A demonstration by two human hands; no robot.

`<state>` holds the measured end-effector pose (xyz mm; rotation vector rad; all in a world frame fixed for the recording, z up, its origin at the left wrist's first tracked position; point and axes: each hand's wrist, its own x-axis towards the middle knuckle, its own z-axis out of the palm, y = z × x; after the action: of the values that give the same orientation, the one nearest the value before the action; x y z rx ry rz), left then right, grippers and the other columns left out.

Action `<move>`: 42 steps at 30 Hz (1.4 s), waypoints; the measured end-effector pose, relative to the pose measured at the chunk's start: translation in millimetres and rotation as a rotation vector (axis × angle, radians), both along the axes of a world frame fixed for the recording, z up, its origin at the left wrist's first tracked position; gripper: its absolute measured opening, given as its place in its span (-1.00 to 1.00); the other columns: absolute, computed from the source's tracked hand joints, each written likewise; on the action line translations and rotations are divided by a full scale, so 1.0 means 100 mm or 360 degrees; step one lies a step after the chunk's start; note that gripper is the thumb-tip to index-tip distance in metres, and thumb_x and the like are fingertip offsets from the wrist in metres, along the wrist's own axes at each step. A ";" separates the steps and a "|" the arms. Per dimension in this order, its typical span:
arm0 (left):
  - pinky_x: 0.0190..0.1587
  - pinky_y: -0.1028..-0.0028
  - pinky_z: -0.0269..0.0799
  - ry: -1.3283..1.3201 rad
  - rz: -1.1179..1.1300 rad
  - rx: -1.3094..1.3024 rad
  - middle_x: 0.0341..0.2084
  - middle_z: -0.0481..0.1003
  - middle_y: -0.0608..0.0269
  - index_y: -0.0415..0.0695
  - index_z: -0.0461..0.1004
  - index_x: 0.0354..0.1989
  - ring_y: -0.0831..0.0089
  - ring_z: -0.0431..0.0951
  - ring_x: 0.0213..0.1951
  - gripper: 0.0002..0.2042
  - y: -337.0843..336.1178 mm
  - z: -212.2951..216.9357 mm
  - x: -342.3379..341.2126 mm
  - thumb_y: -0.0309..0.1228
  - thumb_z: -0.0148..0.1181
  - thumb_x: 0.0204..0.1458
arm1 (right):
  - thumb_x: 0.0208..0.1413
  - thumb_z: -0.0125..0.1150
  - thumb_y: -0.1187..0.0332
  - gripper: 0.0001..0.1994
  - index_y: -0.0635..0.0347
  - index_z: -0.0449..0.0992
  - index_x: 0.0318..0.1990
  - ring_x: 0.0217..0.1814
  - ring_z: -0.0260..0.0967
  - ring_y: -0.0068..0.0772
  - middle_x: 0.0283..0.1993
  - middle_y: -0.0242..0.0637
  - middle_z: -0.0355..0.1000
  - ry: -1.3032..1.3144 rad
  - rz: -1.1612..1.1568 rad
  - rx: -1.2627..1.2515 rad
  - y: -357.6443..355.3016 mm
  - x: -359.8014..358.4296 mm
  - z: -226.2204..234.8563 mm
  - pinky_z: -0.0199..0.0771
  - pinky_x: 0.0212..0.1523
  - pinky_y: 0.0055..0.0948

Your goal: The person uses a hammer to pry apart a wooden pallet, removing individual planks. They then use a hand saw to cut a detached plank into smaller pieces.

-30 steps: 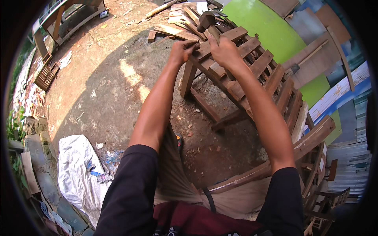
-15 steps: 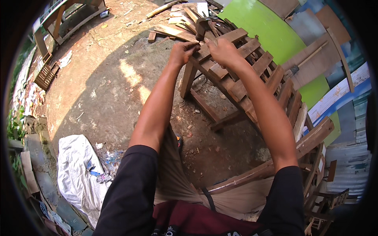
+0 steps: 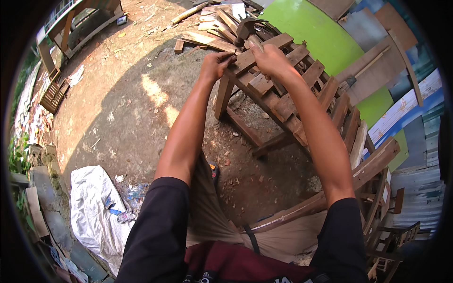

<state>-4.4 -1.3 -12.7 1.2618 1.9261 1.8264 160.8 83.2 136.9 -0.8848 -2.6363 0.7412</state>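
My right hand [image 3: 272, 62] is wrapped round the wooden handle of a hammer [image 3: 245, 29], thumb lying along it. The dark hammer head is up over the far end of a slatted wooden frame [image 3: 258, 96]. Beside that end, my left hand [image 3: 216, 66] is closed in a pinch at the tip of the endmost slat [image 3: 278, 42]. Whatever the pinched fingers hold is too small to make out. Several brown slats lie across the frame's long rails, and a leg [image 3: 223, 96] supports its near left corner.
Scrap boards [image 3: 212, 40] are heaped beyond the frame. Green panels [image 3: 316, 30] lean at the right. A long timber beam [image 3: 377, 162] slants beside my legs. A white sack [image 3: 94, 207] lies on the ground at lower left, and a wooden crate [image 3: 53, 94] stands farther off.
The hammer head has risen slightly and tilted, and my right thumb has shifted along the handle. My left hand stays pinched at the slat end.
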 end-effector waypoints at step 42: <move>-0.06 0.50 0.52 -0.0056 -0.0021 -0.0017 -0.20 0.68 0.18 -0.29 0.60 -0.03 0.52 0.64 -0.16 -0.72 -0.04 0.04 0.02 -0.37 0.30 0.17 | 0.37 -0.14 -0.12 -0.36 0.45 0.48 -0.30 -0.42 0.52 -0.01 -0.47 0.03 0.49 -0.0322 0.0089 -0.0212 -0.10 -0.02 0.28 0.48 -0.33 -0.08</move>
<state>-2.0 -4.9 -8.4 1.2277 1.9025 1.8173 158.8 72.7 165.0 -0.9723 -2.8255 0.8934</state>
